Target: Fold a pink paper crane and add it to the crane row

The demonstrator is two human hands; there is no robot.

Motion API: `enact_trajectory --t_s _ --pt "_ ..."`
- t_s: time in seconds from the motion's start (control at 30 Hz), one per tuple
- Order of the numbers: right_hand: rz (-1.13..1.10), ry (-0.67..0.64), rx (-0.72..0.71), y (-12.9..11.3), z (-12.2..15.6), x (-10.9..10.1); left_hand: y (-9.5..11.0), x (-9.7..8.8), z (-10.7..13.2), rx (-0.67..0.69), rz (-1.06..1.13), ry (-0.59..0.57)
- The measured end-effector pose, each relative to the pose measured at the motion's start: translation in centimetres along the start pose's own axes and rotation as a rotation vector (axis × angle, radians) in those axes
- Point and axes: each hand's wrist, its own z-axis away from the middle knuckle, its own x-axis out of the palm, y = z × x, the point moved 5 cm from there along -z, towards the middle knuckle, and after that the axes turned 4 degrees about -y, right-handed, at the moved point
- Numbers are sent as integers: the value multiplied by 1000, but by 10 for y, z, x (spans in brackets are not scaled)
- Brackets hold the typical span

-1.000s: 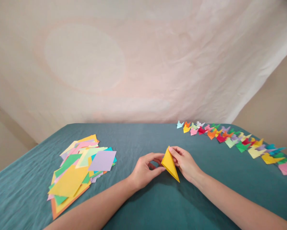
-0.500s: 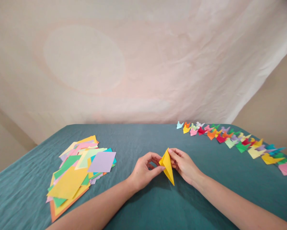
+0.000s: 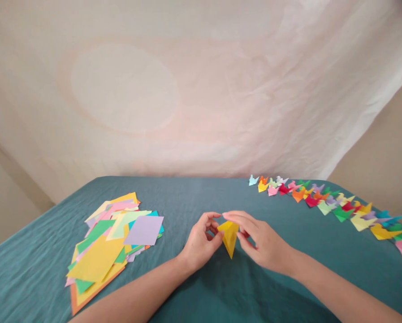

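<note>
Between my two hands is a piece of folded yellow paper, its narrow point facing down toward me and its wider end up. My left hand pinches its left side, thumb in front and fingers curled behind. My right hand has its index finger stretched along the top edge, while the thumb rests by the right edge. The fingers behind the paper are partly hidden.
On the left lies a loose pile of coloured paper sheets, with a lilac square on top. Several folded paper birds stand in rows along the right side of the green tablecloth. A pale cloth hangs behind.
My right hand has shifted from pinching the top tip to laying its index finger over the top edge. The yellow paper has turned, now showing a wider triangular face, and sits slightly further left.
</note>
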Motion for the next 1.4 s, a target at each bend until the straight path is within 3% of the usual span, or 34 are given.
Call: enact_trajectory --t_s 0.1,0.37,0.47,0.67,1.07,1.23,1.4 --pt "116 -75 -103 -12 6 5 7 0 1 -7 2 -7" --pt "294 -196 -41 0 30 5 18 4 7 -186 229 -146" --pt "307 -185 -41 4 39 6 18 3 13 -185 93 -199" --pt "265 -90 -52 12 50 19 16 -1 20 26 -375 -215" --pt "247 -82 26 19 54 21 30 1 31 158 -642 -387" --pt "164 -77 103 23 53 20 25 1 31 171 -710 -399" --pt "56 -47 183 22 50 18 16 -1 26 166 -708 -333"
